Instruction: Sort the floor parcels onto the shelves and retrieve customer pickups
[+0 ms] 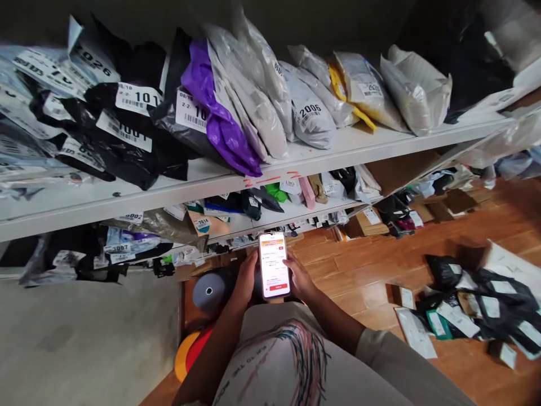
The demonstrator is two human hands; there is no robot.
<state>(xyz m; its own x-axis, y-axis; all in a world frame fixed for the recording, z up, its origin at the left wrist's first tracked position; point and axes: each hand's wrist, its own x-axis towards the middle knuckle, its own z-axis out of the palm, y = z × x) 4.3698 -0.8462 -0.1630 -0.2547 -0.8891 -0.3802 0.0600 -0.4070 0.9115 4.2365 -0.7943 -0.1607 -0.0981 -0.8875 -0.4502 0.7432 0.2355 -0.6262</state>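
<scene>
A smartphone (274, 268) with a lit white screen and a red button near its bottom is held upright in front of my chest. My left hand (246, 277) grips its left edge, fingers mostly hidden behind it. On the other side, my right hand (299, 276) closes on the right edge, its thumb over the screen. Just beyond the phone stands a shelf (194, 194) marked in red, loaded with labelled parcels. Among them are a purple bag (220, 107), a grey parcel numbered 2006 (313, 115) and black bags (127, 135).
Lower shelf levels (236, 223) hold more parcels. On the wooden floor (338, 254) at right lies a pile of black bags and small boxes (473, 304). A grey roll (209, 291) and a yellow and red round object (188, 352) stand left of my body.
</scene>
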